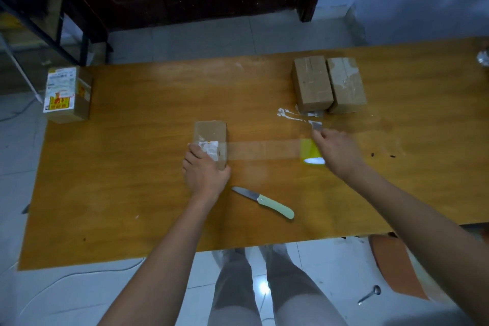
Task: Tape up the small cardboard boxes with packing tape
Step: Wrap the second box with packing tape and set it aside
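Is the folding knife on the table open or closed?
Open: the folding knife lies flat on the table with its blade out of the handle.

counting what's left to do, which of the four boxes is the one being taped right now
The small box at the table's middle, held down by the left hand, with clear tape stretched from it to the roll in the right hand. The other three boxes stand untouched.

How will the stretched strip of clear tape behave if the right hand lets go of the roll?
The clear tape strip looks thin and see-through, so it would probably sag and go floppy. It spans from the small cardboard box to the tape roll, so its sticky side may catch the wooden table. The roll would likely drop, perhaps rolling.
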